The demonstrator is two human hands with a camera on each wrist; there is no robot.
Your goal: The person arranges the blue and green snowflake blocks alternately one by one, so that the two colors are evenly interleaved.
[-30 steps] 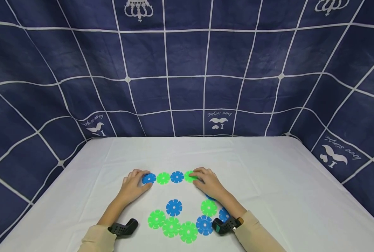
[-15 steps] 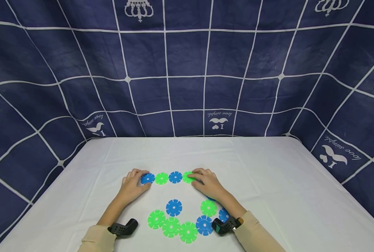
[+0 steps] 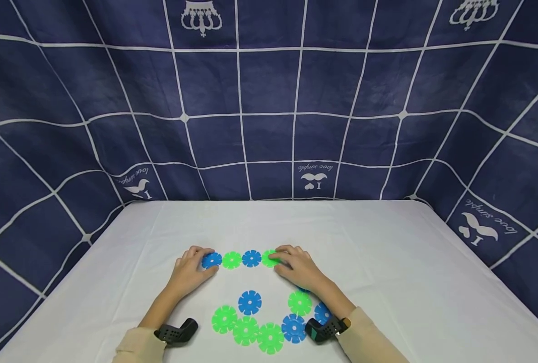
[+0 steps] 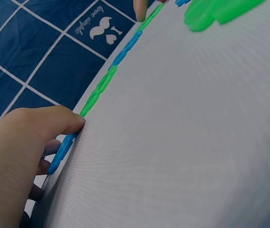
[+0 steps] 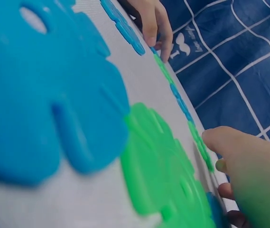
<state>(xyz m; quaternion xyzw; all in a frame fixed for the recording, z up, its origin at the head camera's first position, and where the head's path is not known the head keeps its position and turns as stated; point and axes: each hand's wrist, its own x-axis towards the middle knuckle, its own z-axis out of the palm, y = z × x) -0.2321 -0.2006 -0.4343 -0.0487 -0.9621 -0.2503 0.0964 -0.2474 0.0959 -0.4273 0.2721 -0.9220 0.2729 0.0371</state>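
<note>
Four notched plastic snowflake discs form a straight row on the white table: a blue disc [image 3: 211,260] at the left end, a green disc [image 3: 231,260], another blue disc [image 3: 252,258], and a green disc [image 3: 269,259] at the right end. My left hand [image 3: 188,273] holds the left-end blue disc between thumb and fingers; in the left wrist view the thumb [image 4: 75,122] is at its near edge. Around the right-end green disc curl the thumb and fingers of my right hand [image 3: 301,269]. Whether the discs interlock or only touch is too small to tell.
Nearer me lie several more discs: a lone blue disc [image 3: 250,302], touching or overlapping green discs [image 3: 245,330], a blue disc [image 3: 293,328] and a green disc [image 3: 299,303]. My right forearm partly covers other blue discs [image 3: 322,313]. A blue checked curtain [image 3: 269,136] stands behind the table.
The row of discs has shifted slightly left, and my right hand has gone left with it. My left hand has barely moved. The nearer discs keep their places; the head view has tilted a little.
</note>
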